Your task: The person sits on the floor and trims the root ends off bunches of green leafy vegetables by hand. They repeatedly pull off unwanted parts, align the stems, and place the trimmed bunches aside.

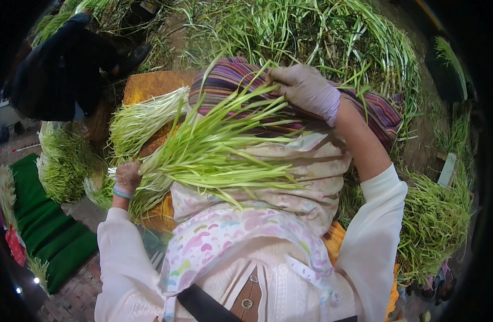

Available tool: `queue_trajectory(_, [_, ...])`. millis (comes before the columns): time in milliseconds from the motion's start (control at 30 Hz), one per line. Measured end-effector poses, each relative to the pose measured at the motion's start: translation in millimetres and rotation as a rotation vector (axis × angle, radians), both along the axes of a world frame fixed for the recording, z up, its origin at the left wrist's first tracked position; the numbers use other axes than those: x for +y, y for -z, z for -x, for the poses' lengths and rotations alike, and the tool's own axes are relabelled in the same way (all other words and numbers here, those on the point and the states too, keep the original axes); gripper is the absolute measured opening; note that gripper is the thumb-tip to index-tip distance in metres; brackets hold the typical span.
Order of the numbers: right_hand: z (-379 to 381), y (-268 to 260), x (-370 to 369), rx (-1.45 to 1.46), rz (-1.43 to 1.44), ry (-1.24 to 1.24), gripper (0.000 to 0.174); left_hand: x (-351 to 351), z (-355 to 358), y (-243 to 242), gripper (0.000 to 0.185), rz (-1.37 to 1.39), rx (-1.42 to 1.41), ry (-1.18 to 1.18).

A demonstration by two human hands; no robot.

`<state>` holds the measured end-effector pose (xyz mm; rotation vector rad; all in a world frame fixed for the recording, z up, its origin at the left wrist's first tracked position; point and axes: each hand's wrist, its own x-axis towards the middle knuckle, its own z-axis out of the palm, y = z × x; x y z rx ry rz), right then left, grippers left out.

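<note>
My bare left hand, with a pale blue bangle at the wrist, grips a bunch of long yellow-green leafy shoots near their white lower ends. The bunch fans out to the right over my lap, across the floral apron and the striped cloth on my legs. In a thin, soiled glove, my right hand pinches a few leaf blades at the far side of the fan. Just left of my knees, another bundle of shoots lies with its pale ends up and to the right.
A large heap of loose green leaves spreads ahead; another pile sits at right. At left are a stacked bundle and a dark green cloth. A person in dark clothes bends at upper left. An orange-brown surface is beside me.
</note>
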<state>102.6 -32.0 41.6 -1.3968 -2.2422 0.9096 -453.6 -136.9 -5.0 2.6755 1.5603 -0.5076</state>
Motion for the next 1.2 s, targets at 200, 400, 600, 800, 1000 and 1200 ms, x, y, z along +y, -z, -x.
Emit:
queue_trajectory(200, [-69.2,-1.9,15.2,0.182,0.105,0.831,0.017,-5.0,-1.4,-0.8,0.016,0.042,0.003,0.01])
queue_trajectory(400, [-74.3,-35.3,-47.2,0.31,-0.054,0.443,0.025,-9.2,-7.8,-4.7,0.017,0.055,-0.069,0.0])
queue_trajectory(600, [12.0,-52.2,-99.0,-0.06,-0.154,-0.007,0.025,-1.2,-10.8,-7.3,0.016,0.038,-0.069,0.012])
queue_trajectory(800, [-12.3,-24.4,-83.6,0.058,-0.222,0.407,0.013,-3.0,-6.4,-4.2,0.014,-0.021,-0.06,0.046])
queue_trajectory(1000, [-57.4,-20.5,-33.0,0.142,-0.163,0.398,0.026,-3.0,-7.1,1.2,0.014,0.023,-0.07,-0.012])
queue_trajectory(1200, [5.4,6.7,-13.6,0.173,-0.081,-0.018,0.037,-4.1,-7.8,-1.2,0.011,0.039,-0.056,-0.031])
